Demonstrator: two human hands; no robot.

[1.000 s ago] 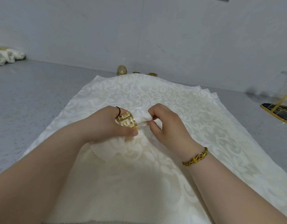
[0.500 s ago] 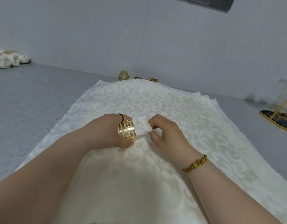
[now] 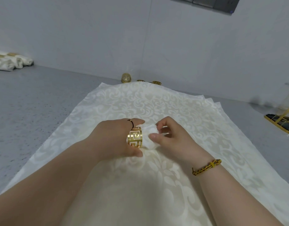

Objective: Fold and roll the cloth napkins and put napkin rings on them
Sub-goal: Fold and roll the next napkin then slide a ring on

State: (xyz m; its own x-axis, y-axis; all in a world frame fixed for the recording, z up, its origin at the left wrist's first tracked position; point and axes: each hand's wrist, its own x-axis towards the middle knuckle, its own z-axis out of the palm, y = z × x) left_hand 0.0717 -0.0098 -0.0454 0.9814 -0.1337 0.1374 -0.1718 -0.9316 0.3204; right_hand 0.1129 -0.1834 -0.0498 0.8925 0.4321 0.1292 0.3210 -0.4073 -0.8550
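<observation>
A rolled cream napkin [image 3: 150,136] lies crosswise over a stack of flat cream damask napkins [image 3: 156,103]. Around it sits a gold fretwork napkin ring [image 3: 135,138]. My left hand [image 3: 114,139] grips the ring, with thumb below and fingers over the top; most of the roll to the left is hidden under this hand. My right hand [image 3: 171,137] pinches the end of the roll that sticks out of the ring on the right.
Spare gold rings [image 3: 156,82] and a small gold ornament [image 3: 126,77] lie behind the stack by the wall. Finished rolled napkins [image 3: 10,61] sit far left on the grey surface [image 3: 34,103]. A gold wire holder [image 3: 282,119] stands at the right edge.
The ring has turned so its fretwork band faces me, and more of the napkin's end shows past it on the right. The view has tilted down a little.
</observation>
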